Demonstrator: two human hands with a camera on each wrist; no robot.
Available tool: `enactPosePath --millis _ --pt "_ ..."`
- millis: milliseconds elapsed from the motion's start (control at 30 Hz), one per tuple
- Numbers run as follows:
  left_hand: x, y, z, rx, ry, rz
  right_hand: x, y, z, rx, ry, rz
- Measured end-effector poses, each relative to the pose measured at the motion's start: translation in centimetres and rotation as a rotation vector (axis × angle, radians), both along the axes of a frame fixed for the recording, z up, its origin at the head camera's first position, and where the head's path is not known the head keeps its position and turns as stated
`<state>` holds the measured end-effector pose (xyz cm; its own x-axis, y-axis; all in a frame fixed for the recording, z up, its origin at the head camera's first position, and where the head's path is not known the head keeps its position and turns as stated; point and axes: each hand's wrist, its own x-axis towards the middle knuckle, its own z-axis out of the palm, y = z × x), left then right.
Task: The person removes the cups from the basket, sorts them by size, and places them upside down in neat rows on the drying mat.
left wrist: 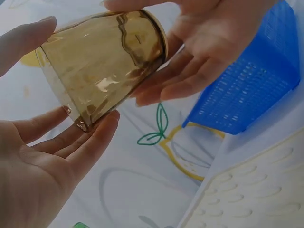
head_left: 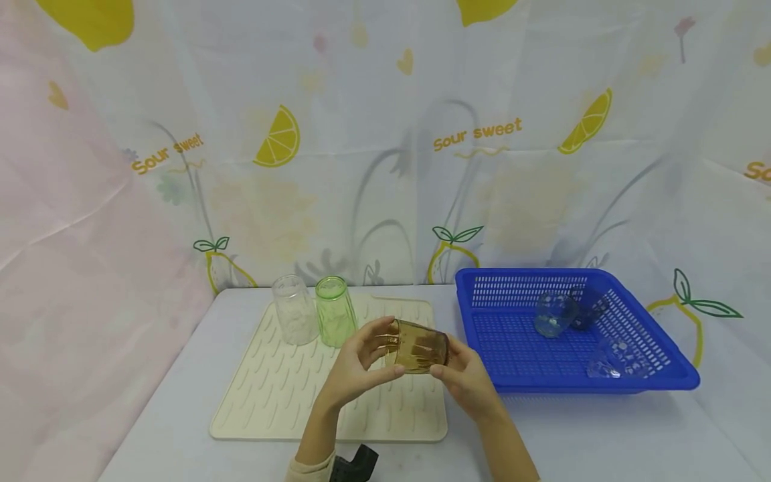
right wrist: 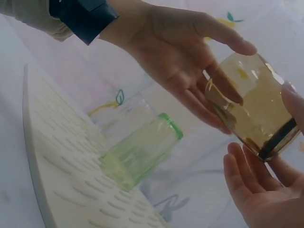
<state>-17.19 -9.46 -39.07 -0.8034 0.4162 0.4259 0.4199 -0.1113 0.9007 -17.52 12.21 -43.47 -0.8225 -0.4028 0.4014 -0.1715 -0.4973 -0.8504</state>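
An amber glass tumbler (head_left: pixel 417 347) is held on its side between both hands above the drying mat (head_left: pixel 271 408). My left hand (head_left: pixel 361 365) grips its left end, thumb on the near side and fingers on the far side. At the other end my right hand (head_left: pixel 468 383) pinches it with the thumb in front and the fingers behind. Light shows through the tumbler (left wrist: pixel 104 61) in the left wrist view. Behind the left hand, a green glass (head_left: pixel 336 313) and a clear glass (head_left: pixel 294 311) stand side by side on the mat.
To the right sits a blue plastic basket (head_left: pixel 482 387) with perforated walls. Inside lie a bluish clear glass (head_left: pixel 551 316), a dark glass (head_left: pixel 585 314) and a clear glass (head_left: pixel 614 361). A lemon-print curtain (head_left: pixel 373 201) hangs behind the white table (head_left: pixel 175 408).
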Motion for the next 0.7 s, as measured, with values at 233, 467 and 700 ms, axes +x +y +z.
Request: enactPosePath --millis 233,467,700 --pt "-0.2 -0.1 -0.8 -0.044 -0.067 -0.052 0.0 0.3 1.2 0.021 0.051 -0.121" --pt "-0.2 0.8 -1.7 -0.166 -0.067 -0.046 -0.1 0.3 2.3 0.092 0.084 -0.154" --pt "0.0 1.6 -2.1 -0.267 -0.004 0.017 -0.1 0.1 3.5 0.347 0.181 -0.194"
